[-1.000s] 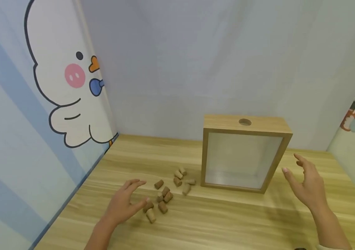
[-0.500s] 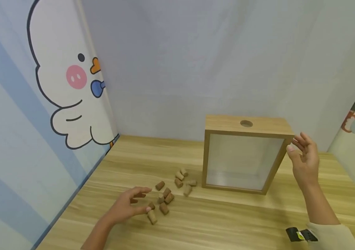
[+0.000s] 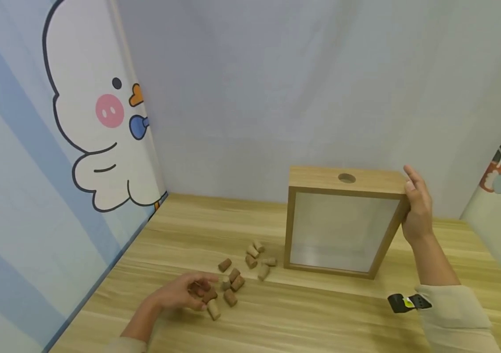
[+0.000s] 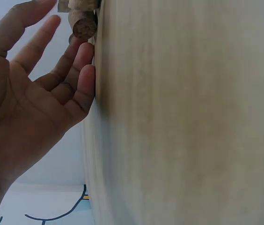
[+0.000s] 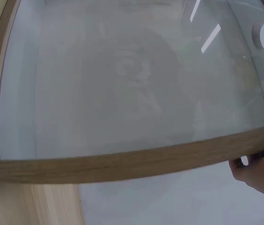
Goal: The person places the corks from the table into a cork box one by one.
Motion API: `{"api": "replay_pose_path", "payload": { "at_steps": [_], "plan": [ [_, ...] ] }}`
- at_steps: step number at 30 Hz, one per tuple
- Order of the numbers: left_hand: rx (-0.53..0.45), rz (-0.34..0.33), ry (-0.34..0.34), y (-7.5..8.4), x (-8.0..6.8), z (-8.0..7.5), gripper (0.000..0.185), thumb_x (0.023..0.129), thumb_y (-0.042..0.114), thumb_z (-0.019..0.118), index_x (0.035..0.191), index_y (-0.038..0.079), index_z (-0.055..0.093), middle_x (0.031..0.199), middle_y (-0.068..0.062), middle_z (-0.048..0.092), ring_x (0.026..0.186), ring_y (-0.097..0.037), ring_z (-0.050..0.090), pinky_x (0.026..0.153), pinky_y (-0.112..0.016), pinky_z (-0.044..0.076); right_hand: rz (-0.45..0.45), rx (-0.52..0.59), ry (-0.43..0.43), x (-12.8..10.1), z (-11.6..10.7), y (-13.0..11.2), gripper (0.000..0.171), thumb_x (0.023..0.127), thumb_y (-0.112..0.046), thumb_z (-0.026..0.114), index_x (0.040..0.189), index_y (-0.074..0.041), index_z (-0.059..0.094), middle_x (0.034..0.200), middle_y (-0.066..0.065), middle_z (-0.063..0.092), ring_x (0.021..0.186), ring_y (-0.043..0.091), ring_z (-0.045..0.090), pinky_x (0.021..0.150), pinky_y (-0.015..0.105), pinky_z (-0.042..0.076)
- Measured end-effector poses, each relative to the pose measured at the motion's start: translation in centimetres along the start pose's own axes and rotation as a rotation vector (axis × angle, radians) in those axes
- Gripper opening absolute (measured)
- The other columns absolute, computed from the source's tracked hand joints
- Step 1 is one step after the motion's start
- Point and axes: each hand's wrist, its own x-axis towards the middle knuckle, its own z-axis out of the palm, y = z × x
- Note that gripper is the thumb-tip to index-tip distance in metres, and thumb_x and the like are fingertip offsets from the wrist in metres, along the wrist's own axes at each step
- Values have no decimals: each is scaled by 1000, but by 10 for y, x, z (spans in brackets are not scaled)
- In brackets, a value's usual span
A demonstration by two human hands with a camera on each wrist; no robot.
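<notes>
On the wooden table, several cork stoppers (image 3: 230, 297) lie scattered. My left hand (image 3: 182, 293) is low at the left end of this group, thumb and fingers spread around a brown cork (image 3: 209, 295) beside a paler one (image 3: 213, 310). In the left wrist view the fingers (image 4: 66, 77) are loosely bent, fingertips right by a cork (image 4: 82, 24). A wooden-framed box (image 3: 347, 182) with a clear front and a round hole in its top stands upright. My right hand (image 3: 419, 211) rests against its upper right side, thumb at the top corner, index finger extended.
More corks (image 3: 252, 251) lie between the left hand and the box. A pale curtain (image 3: 232, 98) hangs behind the table (image 3: 321, 314), and a cartoon-printed one (image 3: 87, 122) runs along the left. A black band (image 3: 409, 302) shows by the right sleeve.
My right hand has moved up and left from beside the box onto its upper right side. The left hand has moved right and down among the nearest corks.
</notes>
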Motion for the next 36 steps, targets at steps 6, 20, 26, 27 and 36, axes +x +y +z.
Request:
{"api": "replay_pose_path", "payload": {
  "at_steps": [6, 20, 26, 27, 36],
  "plan": [
    [17, -58, -90, -1, 5, -8, 57, 75, 2, 74, 128, 6, 56, 116, -8, 56, 98, -26, 50, 82, -38, 44, -50, -45, 142, 7, 12, 9, 37, 88, -22, 40, 118, -12, 60, 118, 4, 44, 101, 18, 38, 87, 34, 24],
    [91, -42, -99, 1, 18, -12, 45, 66, -13, 66, 107, 4, 64, 88, -6, 59, 80, -21, 54, 69, -27, 47, -111, -96, 166, 14, 12, 15, 31, 84, -19, 35, 105, -18, 58, 91, 8, 51, 73, 19, 45, 63, 29, 33],
    [83, -26, -78, 9, 13, -19, 38, 68, -7, 74, 103, 3, 63, 91, -6, 60, 83, -22, 56, 73, -31, 48, -101, -102, 156, 12, 14, 14, 31, 85, -21, 34, 106, -18, 57, 93, 8, 49, 76, 20, 43, 66, 30, 33],
    [81, -21, -73, 11, 13, -20, 38, 67, -7, 74, 102, 3, 62, 91, -6, 59, 83, -22, 56, 73, -31, 48, -101, -106, 155, 12, 14, 14, 31, 85, -21, 34, 106, -18, 56, 94, 8, 48, 77, 20, 43, 67, 31, 32],
    [-34, -60, 19, 32, 12, -25, 41, 65, -19, 62, 102, -2, 56, 89, -12, 59, 81, -26, 59, 67, -33, 50, -141, -99, 149, 11, 15, 15, 28, 89, -27, 36, 107, -18, 55, 107, 5, 42, 87, 19, 39, 76, 33, 25]
  ]
}}
